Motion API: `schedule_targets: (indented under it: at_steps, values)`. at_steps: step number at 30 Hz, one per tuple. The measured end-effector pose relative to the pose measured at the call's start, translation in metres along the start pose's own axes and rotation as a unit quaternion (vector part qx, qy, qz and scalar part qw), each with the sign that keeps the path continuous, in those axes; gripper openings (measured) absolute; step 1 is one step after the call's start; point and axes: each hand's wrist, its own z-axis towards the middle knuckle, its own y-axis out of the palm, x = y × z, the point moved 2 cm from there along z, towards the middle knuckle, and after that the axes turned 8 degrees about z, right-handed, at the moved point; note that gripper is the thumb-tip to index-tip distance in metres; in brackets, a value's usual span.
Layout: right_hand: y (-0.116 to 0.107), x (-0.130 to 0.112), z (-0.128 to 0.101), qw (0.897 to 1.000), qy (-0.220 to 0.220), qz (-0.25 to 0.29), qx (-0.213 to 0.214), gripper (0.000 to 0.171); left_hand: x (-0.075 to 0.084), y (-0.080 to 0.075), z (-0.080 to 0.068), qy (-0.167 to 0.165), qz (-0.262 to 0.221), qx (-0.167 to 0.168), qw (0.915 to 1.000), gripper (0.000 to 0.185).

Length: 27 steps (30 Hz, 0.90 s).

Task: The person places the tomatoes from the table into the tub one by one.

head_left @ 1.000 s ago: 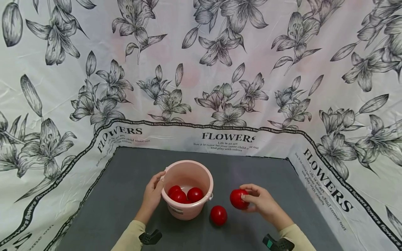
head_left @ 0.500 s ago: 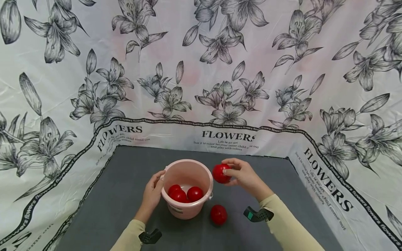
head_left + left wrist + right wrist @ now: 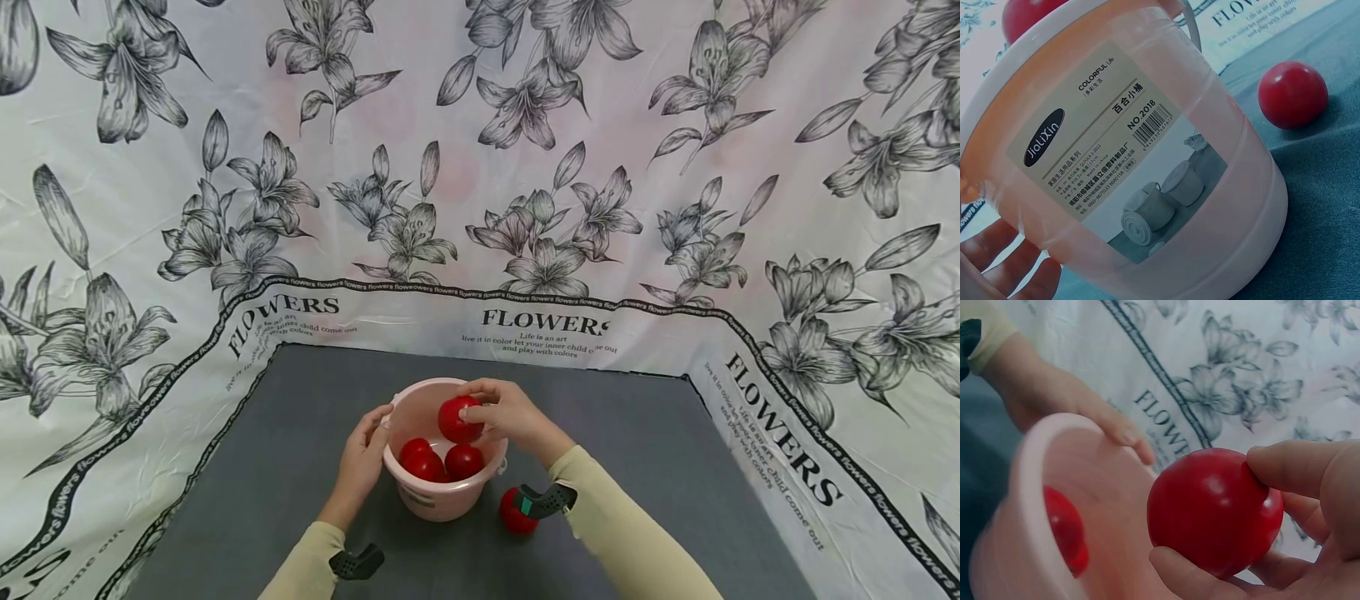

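My right hand point(image 3: 521, 419) pinches a glossy, round red ball point(image 3: 456, 419) between thumb and fingers, over the mouth of a pink plastic bucket point(image 3: 437, 504). Close up in the right wrist view, the held ball point(image 3: 1210, 512) is smooth and unmarked. On the bucket's left side, my left hand point(image 3: 363, 454) holds the rim; its fingers point(image 3: 1041, 278) show against the labelled wall in the left wrist view. Several similar balls point(image 3: 464, 462) lie at the bottom of the bucket. Another red ball point(image 3: 514, 518) rests on the table right of it, partly covered by my right wrist strap.
The dark grey table point(image 3: 660, 467) is enclosed at the back and sides by a white flower-printed cloth point(image 3: 547, 333). A black strap device point(image 3: 356, 563) sits on my left wrist. The bucket's handle joint point(image 3: 502, 467) sticks out on its right.
My right hand has carried the red ball left from beside the bucket to above its opening. The left hand has stayed at the rim, and the ball on the table has not moved.
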Motion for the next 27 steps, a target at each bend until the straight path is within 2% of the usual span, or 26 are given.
schedule_targets:
  at_steps: [6, 17, 27]
  values:
    - [0.018, 0.006, 0.006, 0.999, 0.004, -0.027, -0.025, 0.04, 0.003, -0.002, 0.0, 0.001, -0.002, 0.0, 1.0, 0.037]
    - [0.027, 0.017, 0.01, 0.993, 0.023, -0.088, -0.078, 0.035, 0.003, -0.002, -0.001, -0.003, -0.003, 0.001, 1.0, 0.038]
    - [0.035, 0.022, 0.015, 0.973, 0.009, -0.194, -0.127, 0.026, 0.001, 0.0, 0.0, -0.004, -0.01, 0.003, 0.9999, 0.036]
